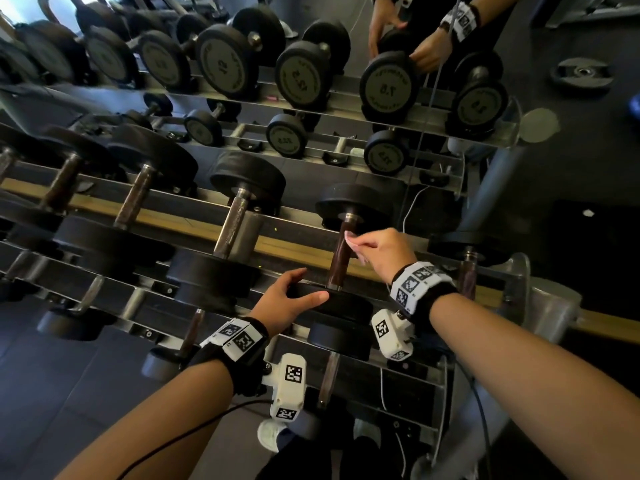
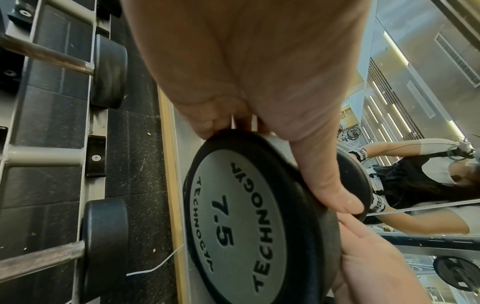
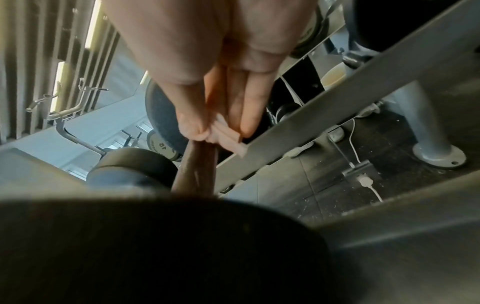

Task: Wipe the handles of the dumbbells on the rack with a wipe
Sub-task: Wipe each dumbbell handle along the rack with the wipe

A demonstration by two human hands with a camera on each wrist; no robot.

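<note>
On the rack's (image 1: 284, 216) 7.5 dumbbell (image 1: 341, 258), my right hand (image 1: 384, 252) pinched the wipe (image 1: 351, 241) against its handle; left hand (image 1: 289, 301) gripped the near head, steadying. Other handles looked pending.

Black dumbbell heads (image 1: 249, 178), brown handle (image 1: 341, 258), pale pink wipe (image 1: 351, 241), black-and-white checkered wristbands (image 1: 417, 284)

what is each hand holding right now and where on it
The right hand pinches a small wipe by its edge, against the dumbbell handle. The left hand grips the near head of the 7.5 dumbbell by its rim.
</note>
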